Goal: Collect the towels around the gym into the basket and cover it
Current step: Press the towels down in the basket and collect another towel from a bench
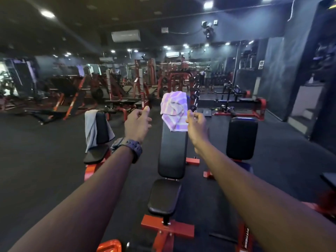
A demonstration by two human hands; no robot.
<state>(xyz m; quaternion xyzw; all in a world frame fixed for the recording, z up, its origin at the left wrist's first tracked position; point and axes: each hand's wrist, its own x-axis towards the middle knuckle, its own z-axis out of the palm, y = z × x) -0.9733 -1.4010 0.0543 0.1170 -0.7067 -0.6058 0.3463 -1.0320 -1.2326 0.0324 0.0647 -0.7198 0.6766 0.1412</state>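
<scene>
A purple and white striped towel (174, 110) hangs over the top of the middle inclined bench (172, 151). Both my arms reach out toward it. My left hand (138, 122), with a dark watch on the wrist, is a little left of the towel, fingers loosely curled and holding nothing. My right hand (197, 125) is at the towel's right edge, fingers curled beside the cloth; a grip on it cannot be made out. A grey towel (91, 129) drapes over the back of the left bench (99, 142). No basket is in view.
A third black bench (241, 137) stands to the right. Red bench frames (167, 230) sit on the dark floor in front of me. Red and black weight machines (127, 88) fill the far room. A mirrored wall and dark pillar (283, 79) are at the right.
</scene>
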